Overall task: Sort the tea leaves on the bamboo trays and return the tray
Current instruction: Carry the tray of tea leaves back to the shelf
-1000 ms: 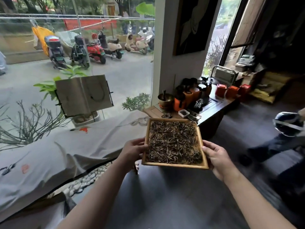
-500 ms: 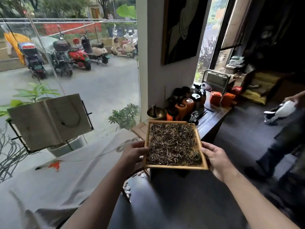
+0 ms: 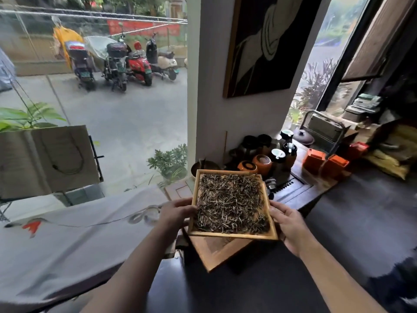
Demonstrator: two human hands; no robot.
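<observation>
Square bamboo tray (image 3: 234,235) of tea leaves (image 3: 230,203), held level above a wooden stand (image 3: 216,251) at the tea table's (image 3: 300,195) near end. The left hand (image 3: 174,213) grips its left rim, the right hand (image 3: 287,224) its right rim, fingers curled under. Orange jars (image 3: 262,163) stand behind. No writing is legible.

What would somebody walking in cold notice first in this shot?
First, the square bamboo tray at centre, spread with dry tea leaves and gripped at its sides by the left hand and right hand. Just beyond it, orange tea jars crowd a dark tea table. Through the window at upper left, a red scooter stands among other parked scooters.
</observation>
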